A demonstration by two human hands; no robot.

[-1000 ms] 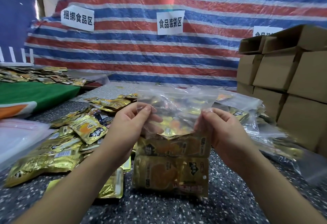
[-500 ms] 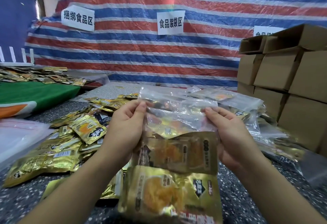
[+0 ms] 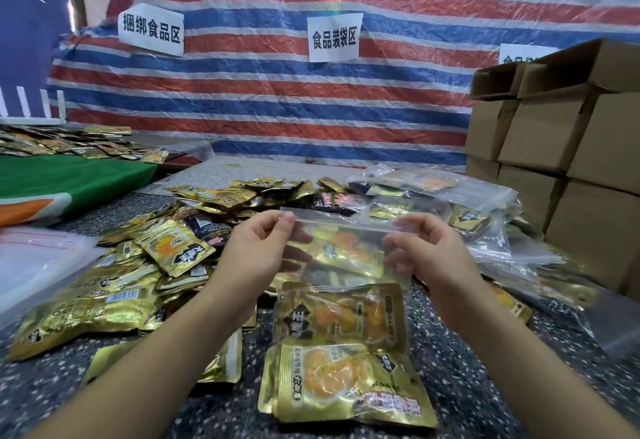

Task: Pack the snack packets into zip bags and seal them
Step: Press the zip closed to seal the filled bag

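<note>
Zip bag [image 3: 346, 251], clear, is held upright above the speckled table [image 3: 467, 386]; gold snack packets [image 3: 343, 352] fill its lower part. Left hand [image 3: 256, 251] and right hand [image 3: 426, 255] pinch its top strip at opposite ends. Loose packets [image 3: 138, 282] lie left of the bag, cardboard boxes [image 3: 571, 147] right.

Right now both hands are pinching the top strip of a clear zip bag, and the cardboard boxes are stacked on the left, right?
Not quite. In the head view the cardboard boxes are stacked on the right. The left hand and right hand do pinch the zip bag at its top strip.
</note>
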